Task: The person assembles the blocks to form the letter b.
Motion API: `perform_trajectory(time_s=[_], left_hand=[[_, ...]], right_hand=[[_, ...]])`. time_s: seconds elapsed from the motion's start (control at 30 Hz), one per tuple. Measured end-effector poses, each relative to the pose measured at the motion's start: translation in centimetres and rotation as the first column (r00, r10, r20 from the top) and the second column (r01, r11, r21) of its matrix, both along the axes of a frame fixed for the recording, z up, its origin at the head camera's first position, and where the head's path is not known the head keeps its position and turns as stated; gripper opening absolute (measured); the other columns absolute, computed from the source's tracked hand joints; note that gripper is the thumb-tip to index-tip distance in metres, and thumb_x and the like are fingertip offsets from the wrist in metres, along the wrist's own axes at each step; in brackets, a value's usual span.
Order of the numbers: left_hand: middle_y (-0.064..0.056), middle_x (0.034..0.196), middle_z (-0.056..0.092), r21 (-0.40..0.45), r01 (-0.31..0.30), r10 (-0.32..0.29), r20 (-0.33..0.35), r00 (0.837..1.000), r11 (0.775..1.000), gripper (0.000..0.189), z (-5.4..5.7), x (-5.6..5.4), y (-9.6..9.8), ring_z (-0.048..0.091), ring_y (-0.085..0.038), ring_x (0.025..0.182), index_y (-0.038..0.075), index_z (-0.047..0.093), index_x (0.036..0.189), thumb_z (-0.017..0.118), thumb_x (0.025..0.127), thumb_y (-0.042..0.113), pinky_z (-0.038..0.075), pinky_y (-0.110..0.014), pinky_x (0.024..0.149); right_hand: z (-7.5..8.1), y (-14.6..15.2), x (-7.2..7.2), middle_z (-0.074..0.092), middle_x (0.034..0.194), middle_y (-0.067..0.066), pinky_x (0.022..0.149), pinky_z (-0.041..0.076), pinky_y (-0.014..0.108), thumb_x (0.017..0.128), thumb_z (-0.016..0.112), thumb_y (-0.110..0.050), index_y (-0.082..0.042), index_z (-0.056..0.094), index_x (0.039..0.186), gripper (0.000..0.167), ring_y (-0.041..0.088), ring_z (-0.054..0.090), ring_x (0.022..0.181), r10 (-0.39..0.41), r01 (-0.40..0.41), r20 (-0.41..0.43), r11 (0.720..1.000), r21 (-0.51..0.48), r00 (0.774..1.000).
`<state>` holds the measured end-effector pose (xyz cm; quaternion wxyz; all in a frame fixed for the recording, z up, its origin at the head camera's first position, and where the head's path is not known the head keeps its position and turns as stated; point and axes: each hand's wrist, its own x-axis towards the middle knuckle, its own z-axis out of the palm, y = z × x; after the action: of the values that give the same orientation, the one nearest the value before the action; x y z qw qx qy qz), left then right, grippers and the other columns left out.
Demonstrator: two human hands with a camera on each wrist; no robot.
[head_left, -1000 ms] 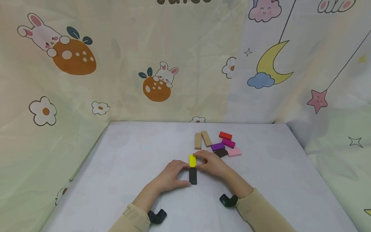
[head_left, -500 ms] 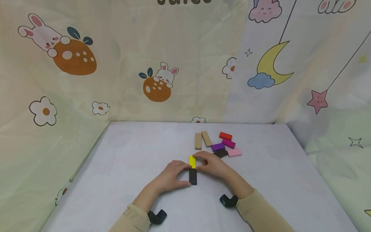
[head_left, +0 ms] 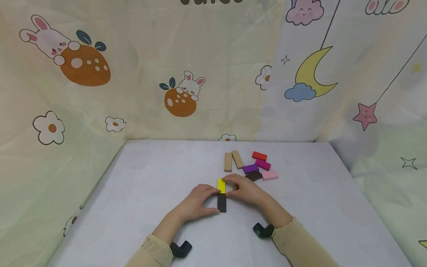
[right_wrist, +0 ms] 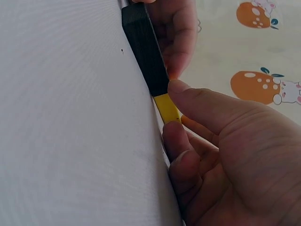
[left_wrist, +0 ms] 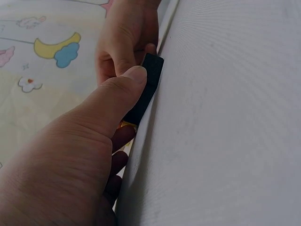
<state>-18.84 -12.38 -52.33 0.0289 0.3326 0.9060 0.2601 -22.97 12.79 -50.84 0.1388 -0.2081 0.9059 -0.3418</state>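
Note:
A black block (head_left: 221, 203) lies lengthwise on the table, and a yellow block (head_left: 221, 185) lies end to end with it on the far side. My left hand (head_left: 196, 203) holds the black block from the left, its thumb at the near end and its index fingertip by the joint between the blocks. From the right, my right hand (head_left: 245, 189) pinches the yellow block, index finger at its far end and thumb beside the joint. The right wrist view shows the black block (right_wrist: 143, 49) meeting the yellow block (right_wrist: 167, 108). Fingers hide part of the yellow block.
Behind the hands, two plain wooden blocks (head_left: 228, 162) lie on the white table (head_left: 150, 174). To their right are a red block (head_left: 259, 156), a magenta block (head_left: 263, 165), a purple block (head_left: 251, 169), a pink block (head_left: 270, 175) and another black block (head_left: 254, 176).
The yellow block and my right thumb have shifted very slightly nearer, toward the black block. My left hand has stayed almost still.

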Motion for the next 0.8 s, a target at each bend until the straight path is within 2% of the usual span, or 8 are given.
perform_trajectory(time_s=[0.2, 0.6, 0.8], left_hand=[[0.011, 0.135, 0.055, -0.015, -0.007, 0.007, 0.013, 1.0, 1.0, 0.063, -0.17, -0.13, 0.0, 0.045, -0.012, 0.131, 0.029, 0.053, 0.138, 0.07, 0.085, 0.057, 0.035, -0.04, 0.114], [0.01, 0.134, 0.057, 0.005, -0.004, 0.004, -0.003, 1.0, 1.0, 0.063, -0.25, -0.16, -0.03, 0.047, -0.014, 0.129, 0.028, 0.055, 0.137, 0.07, 0.084, 0.059, 0.038, -0.041, 0.112], [0.011, 0.131, 0.058, 0.002, -0.011, 0.011, 0.009, 1.0, 1.0, 0.064, -0.13, -0.24, 0.02, 0.047, -0.013, 0.128, 0.028, 0.055, 0.136, 0.071, 0.083, 0.06, 0.038, -0.039, 0.112]], right_hand=[[-0.03, 0.11, -0.05, 0.057, 0.128, -0.009, 0.068, 0.051, 0.023, 0.084, 0.079, -0.032, -0.033, 0.056, 0.138, 0.058, 0.012, 0.055, 0.078, 0.013, -0.013, 0.003, 1.0, -0.026, 1.0], [0.01, -0.01, 0.1, 0.054, 0.141, -0.008, 0.07, 0.051, 0.023, 0.085, 0.077, -0.034, -0.035, 0.055, 0.139, 0.058, 0.012, 0.054, 0.081, 0.012, -0.012, -0.01, 1.0, -0.011, 1.0], [0.33, -0.12, 0.19, 0.052, 0.145, -0.007, 0.072, 0.051, 0.024, 0.086, 0.077, -0.035, -0.037, 0.055, 0.14, 0.058, 0.013, 0.054, 0.083, -0.001, 0.001, 0.003, 1.0, 0.005, 1.0]])
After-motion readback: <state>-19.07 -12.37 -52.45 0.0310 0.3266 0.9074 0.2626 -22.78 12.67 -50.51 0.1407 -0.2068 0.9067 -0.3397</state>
